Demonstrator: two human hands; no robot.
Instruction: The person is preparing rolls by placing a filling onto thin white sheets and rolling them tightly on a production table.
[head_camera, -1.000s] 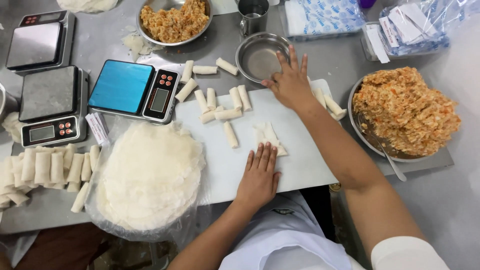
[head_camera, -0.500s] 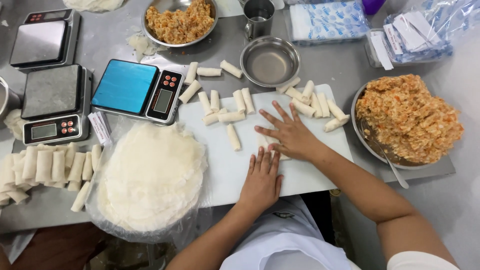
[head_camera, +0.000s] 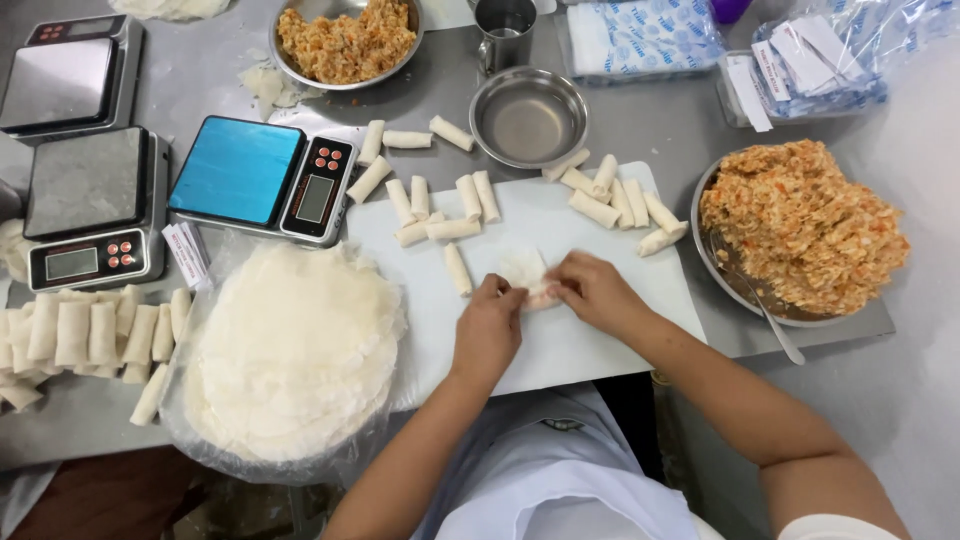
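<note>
A grey metal tabletop (head_camera: 200, 90) carries a white cutting board (head_camera: 600, 330), three digital scales (head_camera: 262, 178), two bowls of orange filling (head_camera: 345, 40), an empty steel bowl (head_camera: 528, 116), a stack of round wrappers (head_camera: 290, 350) and rows of finished rolls (head_camera: 80, 335).

pale wrapper (head_camera: 525, 270), half-folded, on white board (head_camera: 600, 340)

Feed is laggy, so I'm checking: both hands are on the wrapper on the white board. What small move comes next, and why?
Probably roll it forward, away from the body. Both the left hand and right hand pinch the near edge of the wrapper, whose far part lies flat on the cutting board.
</note>
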